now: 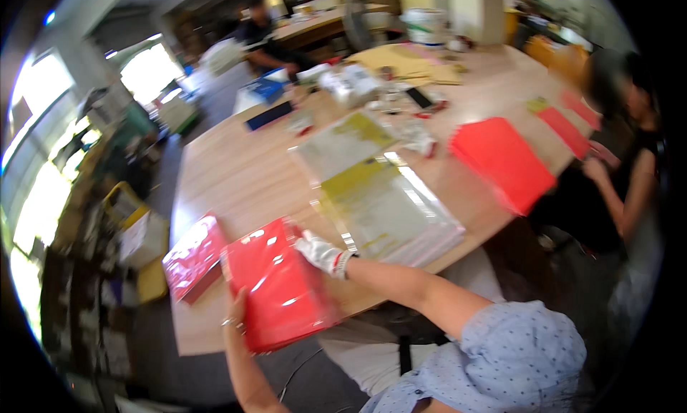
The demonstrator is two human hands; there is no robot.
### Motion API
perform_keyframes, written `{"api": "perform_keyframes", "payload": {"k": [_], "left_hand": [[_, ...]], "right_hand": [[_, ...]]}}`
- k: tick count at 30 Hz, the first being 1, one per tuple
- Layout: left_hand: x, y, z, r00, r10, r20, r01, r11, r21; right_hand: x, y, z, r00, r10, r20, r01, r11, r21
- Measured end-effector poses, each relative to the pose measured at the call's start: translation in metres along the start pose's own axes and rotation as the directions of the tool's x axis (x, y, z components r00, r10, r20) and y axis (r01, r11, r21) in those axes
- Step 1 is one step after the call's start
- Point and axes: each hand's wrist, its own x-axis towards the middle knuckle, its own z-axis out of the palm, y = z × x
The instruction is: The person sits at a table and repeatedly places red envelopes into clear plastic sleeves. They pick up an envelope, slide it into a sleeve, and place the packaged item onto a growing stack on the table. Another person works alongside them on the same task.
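Observation:
A red packet in shiny clear plastic (275, 288) stretches between my hands at the table's near edge. My bare left hand (236, 309), with a bracelet at the wrist, grips its left edge; some of those fingers are hidden. My right hand (322, 254), in a white glove, closes on its upper right edge. Left of the packet lies a pink-red wrapped stack (197, 256). Beyond my right forearm are piles of clear plastic sleeves (390, 213) with gold-yellow patterning. The picture is a little blurred.
A fan of red sheets (501, 163) lies to the right, near a seated person (630, 170). Farther back are a black phone (419, 97), a dark blue box (269, 117), yellow sheets (408, 62) and a white bucket (426, 25). Another person (261, 37) sits behind the table.

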Motion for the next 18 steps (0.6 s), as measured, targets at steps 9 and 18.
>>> {"api": "perform_keyframes", "payload": {"k": [9, 18], "left_hand": [[-0.004, -0.03, -0.029, 0.908, 0.259, -0.328, 0.061, 0.694, 0.717], [-0.052, 0.205, 0.143, 0.91, 0.405, -0.092, -0.415, 0.894, -0.171]], "right_hand": [[-0.198, -0.081, -0.357, 0.939, -0.336, -0.071, 0.098, 0.459, -0.883], [-0.249, -0.051, -0.469, 0.953, -0.26, -0.155, -0.024, 0.444, -0.896]]}}
